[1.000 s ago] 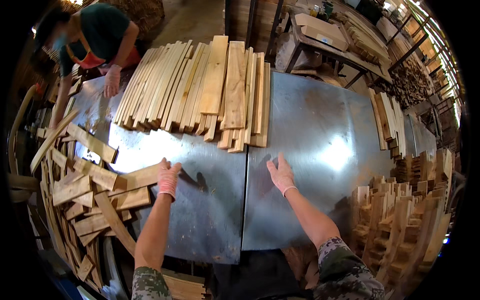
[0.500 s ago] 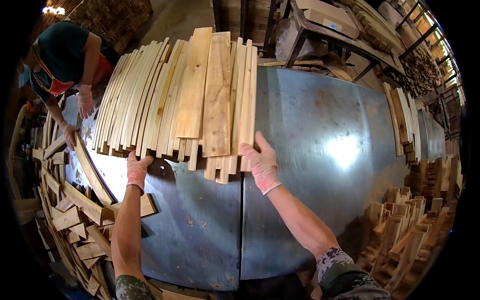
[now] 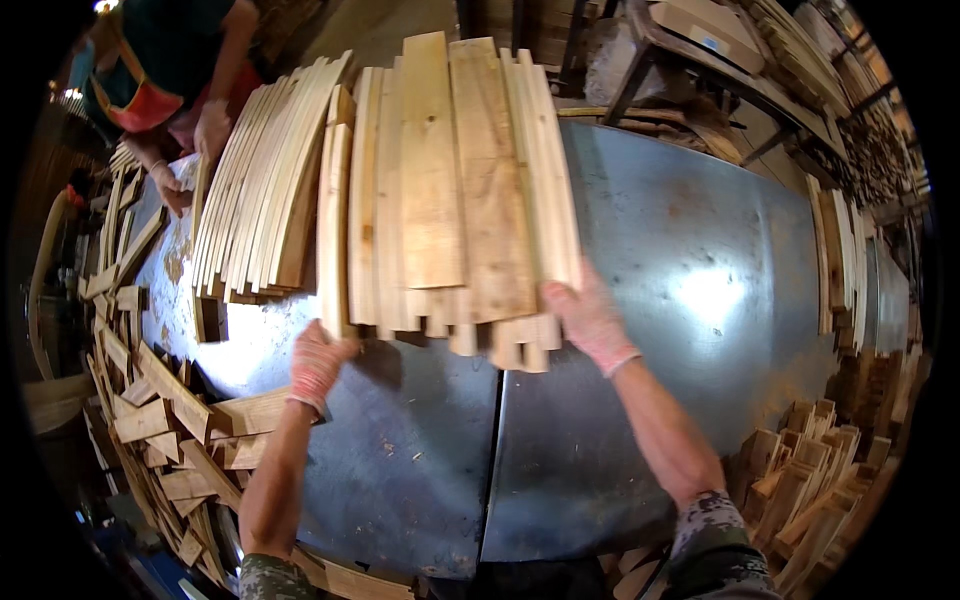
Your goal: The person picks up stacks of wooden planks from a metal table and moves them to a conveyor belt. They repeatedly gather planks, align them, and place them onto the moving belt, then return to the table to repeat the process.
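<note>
A bundle of pale wooden strips [image 3: 385, 200] lies between my two hands, its near ends uneven. Two wider boards, a yellowish one [image 3: 432, 160] and a browner one [image 3: 492, 180], rest on top of it. My left hand [image 3: 322, 362], in a pinkish work glove, grips the near left corner of the bundle. Against its near right side presses my right hand [image 3: 592, 318], gloved alike, with the fingers partly hidden by the wood. To the left stands another row of upright-edged strips [image 3: 265, 180], apart from the bundle at its near end.
The bundle is on a metal-topped table [image 3: 680, 230] with a seam. Loose offcuts [image 3: 150, 425] pile at the left edge. A co-worker's gloved hand [image 3: 212, 130] is at the far left. More wood [image 3: 800, 470] stands lower right; a carton [image 3: 708, 35] sits on a back bench.
My hands have shifted right with part of the strips and the two boards, opening a gap from the left row. The co-worker's hands have moved farther away; a board there now stands beside the row.
</note>
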`<state>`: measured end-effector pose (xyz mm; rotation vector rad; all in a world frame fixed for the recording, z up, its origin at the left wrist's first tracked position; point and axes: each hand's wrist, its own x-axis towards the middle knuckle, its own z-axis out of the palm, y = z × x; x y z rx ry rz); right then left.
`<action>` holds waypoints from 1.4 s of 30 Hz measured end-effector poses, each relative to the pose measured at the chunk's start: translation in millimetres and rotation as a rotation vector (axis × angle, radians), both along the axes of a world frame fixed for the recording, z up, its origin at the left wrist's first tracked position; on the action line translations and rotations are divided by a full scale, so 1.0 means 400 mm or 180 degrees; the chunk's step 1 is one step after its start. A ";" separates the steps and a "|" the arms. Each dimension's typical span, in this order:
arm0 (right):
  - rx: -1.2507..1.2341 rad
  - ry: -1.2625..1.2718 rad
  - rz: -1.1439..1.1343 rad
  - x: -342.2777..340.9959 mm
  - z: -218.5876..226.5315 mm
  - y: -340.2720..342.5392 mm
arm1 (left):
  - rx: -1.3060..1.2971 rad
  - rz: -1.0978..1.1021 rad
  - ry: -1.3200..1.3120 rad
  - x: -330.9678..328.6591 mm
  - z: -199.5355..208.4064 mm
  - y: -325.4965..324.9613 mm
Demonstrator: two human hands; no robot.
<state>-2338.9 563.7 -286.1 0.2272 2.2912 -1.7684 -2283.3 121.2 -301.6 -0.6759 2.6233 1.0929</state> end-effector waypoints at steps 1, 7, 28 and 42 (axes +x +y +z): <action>0.0399 0.0038 0.0005 -0.010 -0.003 0.030 | 0.1207 0.0176 0.0296 0.028 0.001 0.041; 0.1992 -0.0648 0.0507 0.002 -0.016 0.055 | 0.0825 -0.0175 -0.0357 -0.013 0.087 0.050; -0.1324 -0.0242 -0.0475 0.061 -0.076 0.090 | 0.1533 0.0372 0.0389 -0.059 0.046 0.219; -0.0529 -0.0460 -0.1037 1.084 -0.039 0.256 | 0.2379 0.0132 0.0127 0.708 0.064 0.407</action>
